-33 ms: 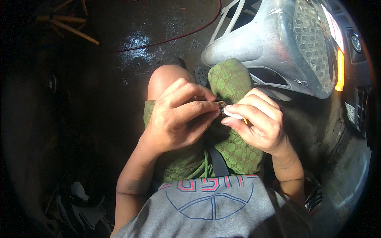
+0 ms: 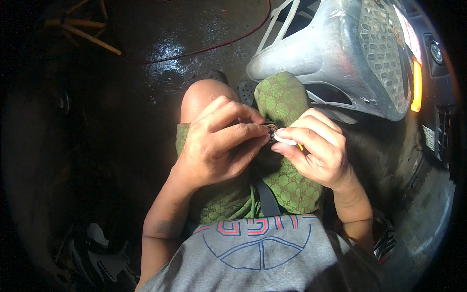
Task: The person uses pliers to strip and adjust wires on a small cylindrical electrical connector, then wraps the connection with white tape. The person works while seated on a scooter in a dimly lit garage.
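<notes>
White piece (image 2: 286, 140): long axis slanted, tip up-left toward round part (image 2: 273, 128)

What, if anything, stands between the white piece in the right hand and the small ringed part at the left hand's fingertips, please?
Nothing visible does: the white piece in the right hand reaches right up to the small ringed part. The left hand covers only its left side; actual contact is unclear.
</notes>
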Demonstrator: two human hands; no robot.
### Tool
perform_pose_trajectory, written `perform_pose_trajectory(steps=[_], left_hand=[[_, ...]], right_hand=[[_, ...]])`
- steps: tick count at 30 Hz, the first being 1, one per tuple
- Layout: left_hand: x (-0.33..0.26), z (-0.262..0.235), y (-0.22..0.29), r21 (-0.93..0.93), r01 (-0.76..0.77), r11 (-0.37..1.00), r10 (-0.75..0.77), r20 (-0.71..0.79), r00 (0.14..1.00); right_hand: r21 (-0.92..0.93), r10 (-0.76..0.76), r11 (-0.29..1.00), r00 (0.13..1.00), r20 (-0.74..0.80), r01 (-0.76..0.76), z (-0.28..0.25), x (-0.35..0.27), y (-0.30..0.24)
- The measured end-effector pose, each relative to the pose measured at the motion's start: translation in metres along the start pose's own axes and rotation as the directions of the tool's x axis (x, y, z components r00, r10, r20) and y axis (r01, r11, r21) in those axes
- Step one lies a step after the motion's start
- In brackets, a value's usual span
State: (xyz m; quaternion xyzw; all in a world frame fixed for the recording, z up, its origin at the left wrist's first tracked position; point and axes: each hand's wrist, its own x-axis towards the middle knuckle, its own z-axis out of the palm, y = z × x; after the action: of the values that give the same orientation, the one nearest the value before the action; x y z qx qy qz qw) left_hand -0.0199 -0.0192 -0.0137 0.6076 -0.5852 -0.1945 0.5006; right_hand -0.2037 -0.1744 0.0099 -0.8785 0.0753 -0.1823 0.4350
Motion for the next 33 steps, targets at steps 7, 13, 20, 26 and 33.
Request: perform_pose_trajectory(steps=[7,13,20,26,33], left_hand=[[-0.001,-0.003,-0.001,0.003,0.017,1.000,-0.017,0.022,1.000],[-0.004,-0.007,0.001,-0.061,0.140,0.988,-0.149,-0.165,0.975],[-0.003,-0.004,0.001,-0.029,0.041,0.999,-0.041,-0.007,0.999],[-0.004,-0.002,-0.001,-0.021,0.020,1.000,-0.019,0.007,1.000],[-0.003,-0.002,0.002,-0.016,0.029,0.999,-0.028,0.010,1.000]], right_hand=[[-0.141,-0.051,0.989,0.998,0.028,0.054,-0.002,0.001,0.006],[-0.216,-0.079,0.973,0.997,0.004,0.078,-0.012,0.008,0.007],[-0.103,-0.125,0.987,0.992,-0.013,0.123,0.003,0.015,0.003],[-0.215,-0.176,0.960,0.983,0.043,0.181,0.002,0.020,0.004],[-0.292,-0.185,0.934,0.978,0.094,0.205,0.003,0.020,0.000]])
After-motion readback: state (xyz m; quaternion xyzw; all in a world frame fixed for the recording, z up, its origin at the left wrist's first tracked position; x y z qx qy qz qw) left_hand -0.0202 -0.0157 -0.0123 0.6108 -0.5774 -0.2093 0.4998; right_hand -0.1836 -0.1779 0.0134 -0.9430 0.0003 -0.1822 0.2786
